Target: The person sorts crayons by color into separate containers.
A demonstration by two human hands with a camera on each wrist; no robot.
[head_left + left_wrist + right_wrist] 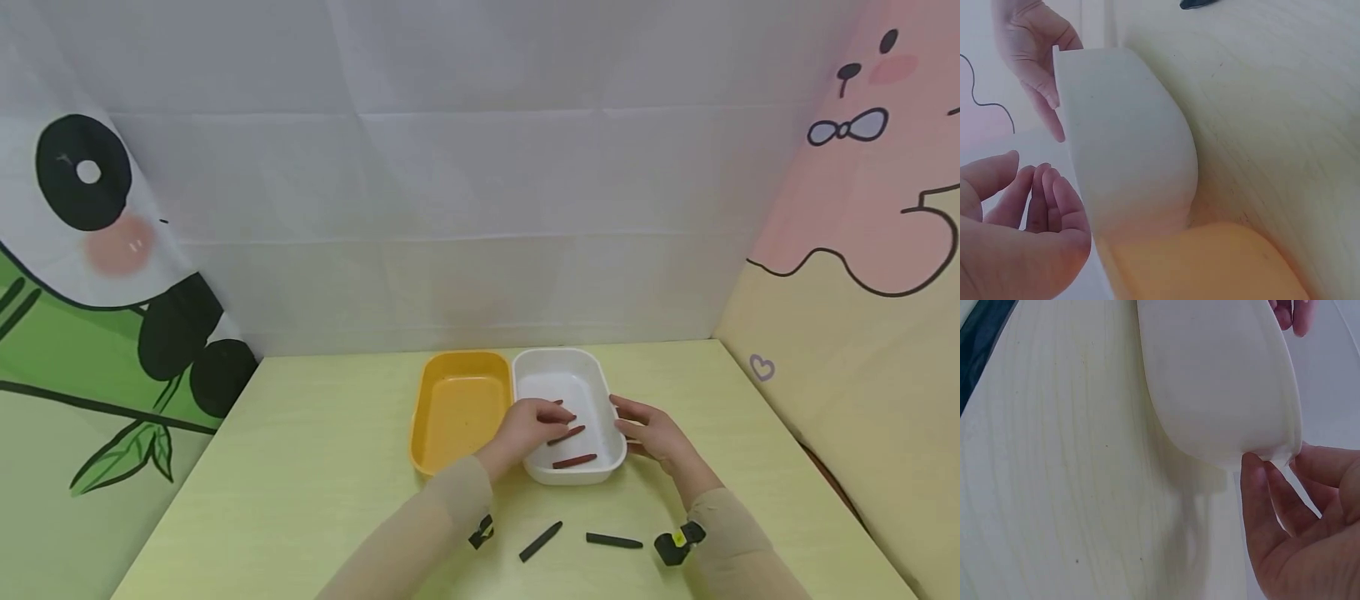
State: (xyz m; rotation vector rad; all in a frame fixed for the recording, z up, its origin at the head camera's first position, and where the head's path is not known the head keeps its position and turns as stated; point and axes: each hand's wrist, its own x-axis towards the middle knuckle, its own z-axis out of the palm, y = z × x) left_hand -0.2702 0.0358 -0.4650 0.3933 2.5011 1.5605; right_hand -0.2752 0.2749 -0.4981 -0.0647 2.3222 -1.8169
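Note:
A white tray [572, 479] stands on the table with several dark red crayons [574, 461] lying in it. My left hand [527, 429] reaches in over its left side, fingers bent loosely above the crayons. In the left wrist view, a gap shows between the left thumb [997, 172] and the fingers, with nothing visible between them. At the tray's right side my right hand [654, 433] holds the rim, fingertips on the rim and outer wall, as the right wrist view shows.
A yellow tray [422, 408] stands right beside the white one, on its left. Two black crayons [540, 542] lie on the table in front of the trays, between my forearms. Behind the table hangs a pale cloth wall [480, 208].

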